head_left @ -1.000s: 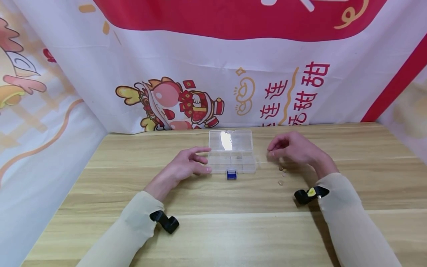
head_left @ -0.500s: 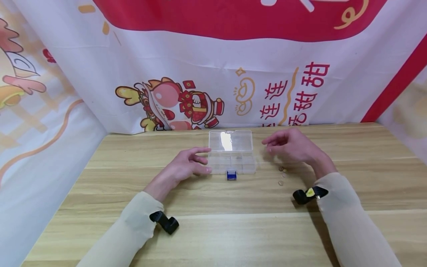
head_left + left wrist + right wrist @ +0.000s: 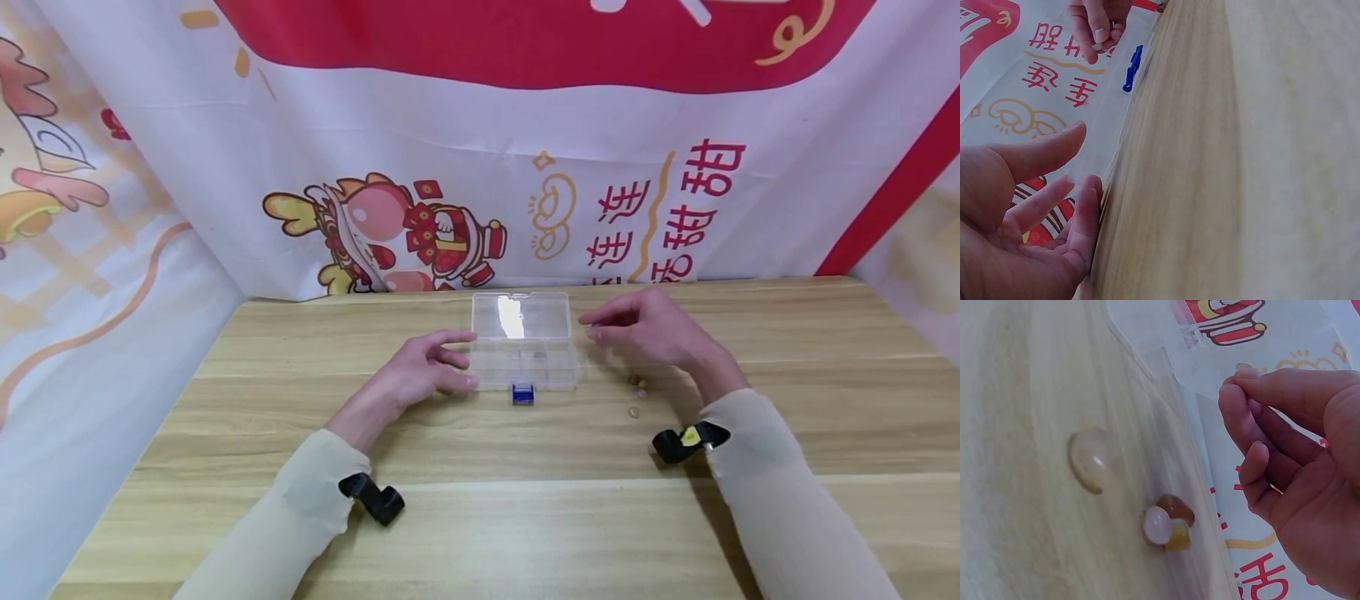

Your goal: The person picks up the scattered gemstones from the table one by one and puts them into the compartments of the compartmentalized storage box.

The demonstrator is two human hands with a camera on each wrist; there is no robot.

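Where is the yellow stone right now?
In the right wrist view, the yellow stone lies on the wooden table, clustered with the pink stone and brown stone; in the head view, it is right of the clear compartment box.

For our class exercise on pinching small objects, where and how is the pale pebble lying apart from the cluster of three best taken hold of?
I'd pinch the pale pebble by two opposite sides, coming from above: it is rounded, lies on the tabletop, and sits clear of the cluster of three, so its sides look free.
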